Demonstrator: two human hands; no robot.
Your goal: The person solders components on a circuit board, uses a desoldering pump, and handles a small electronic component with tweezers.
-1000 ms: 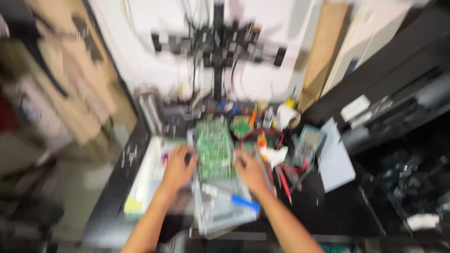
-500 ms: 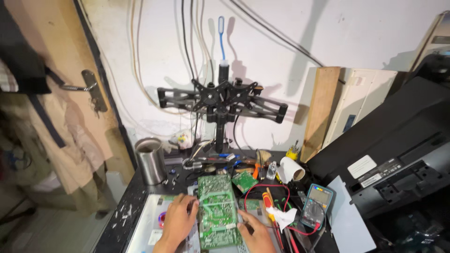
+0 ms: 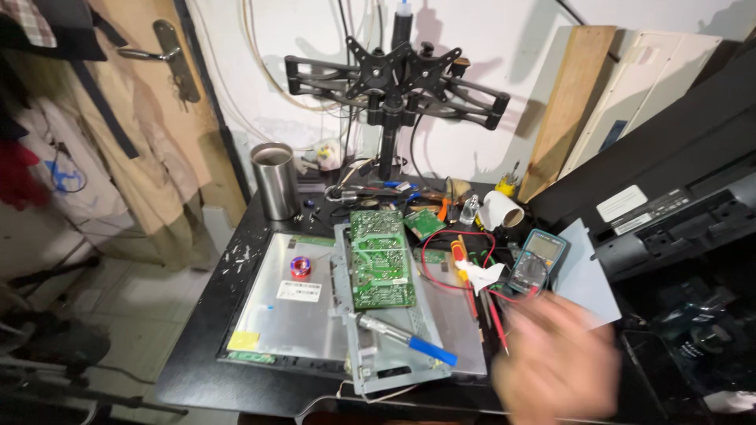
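Fingers can't be made out: the one hand [image 3: 555, 364] in view is a motion blur, so no telling if spread, together or pinching, and no telling which hand it is. It hangs low, right of the green circuit board [image 3: 381, 258] and well apart from it, touching nothing I can see. Nearest to it are the red probe [image 3: 498, 324] and the multimeter [image 3: 535, 262], both just above the blur.

Circuit board lies flat on a grey metal frame [image 3: 370, 364], which sits on a silver monitor back panel [image 3: 283, 315]. Blue-handled soldering iron [image 3: 406, 339] lies on the frame just below the board, tip toward the board. Small red solder spool [image 3: 299, 267] sits left of the board on the panel. Steel cup [image 3: 276, 181] stands up and left of the board, near the table's back edge. Black monitor mount arm [image 3: 394, 75] rises behind the board, by the wall. White tape roll [image 3: 501, 209] is up and right of the board, w/ red leads [image 3: 449, 264] looping between.
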